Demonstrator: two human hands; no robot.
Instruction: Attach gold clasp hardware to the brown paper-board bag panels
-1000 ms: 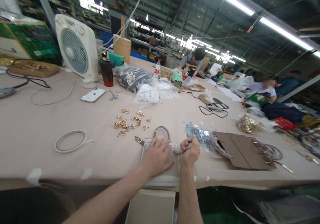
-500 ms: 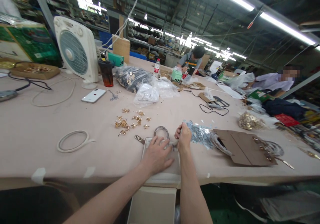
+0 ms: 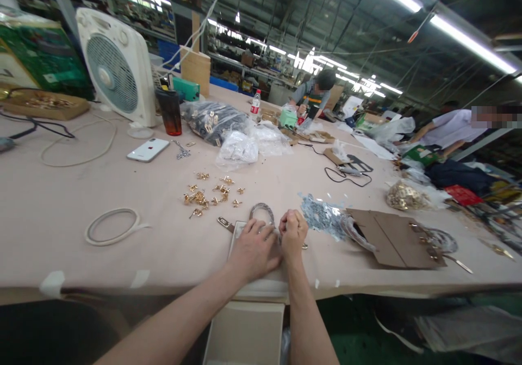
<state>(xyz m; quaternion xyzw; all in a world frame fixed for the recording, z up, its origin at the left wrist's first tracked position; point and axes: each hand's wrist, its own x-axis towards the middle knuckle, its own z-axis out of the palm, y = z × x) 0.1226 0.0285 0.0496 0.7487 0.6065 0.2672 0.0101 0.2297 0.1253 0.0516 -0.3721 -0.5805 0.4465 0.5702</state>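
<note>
My left hand (image 3: 253, 249) lies flat with fingers spread on a pale cream bag panel (image 3: 261, 286) at the near edge of the table (image 3: 61, 202). A curved grey handle (image 3: 263, 210) rises just beyond its fingertips. Beside it, my right hand (image 3: 292, 233) is closed in a fist over the panel's far edge; what it grips is hidden. A small metal clasp (image 3: 224, 224) rests left of the panel. Several gold metal fittings (image 3: 210, 193) are scattered beyond my hands.
A heap of silver parts (image 3: 324, 215) and folded brown cardboard (image 3: 393, 237) lie to the right. A white tape loop (image 3: 111, 226), phone (image 3: 147, 149), dark cup (image 3: 171, 113) and fan (image 3: 116, 68) sit left. Plastic bags (image 3: 234, 134) lie mid-table. Two people work at the far right.
My right hand went out toward the silver parts and came back beside my left hand, now as a fist. The left hand stayed on the panel. The view shifted slightly.
</note>
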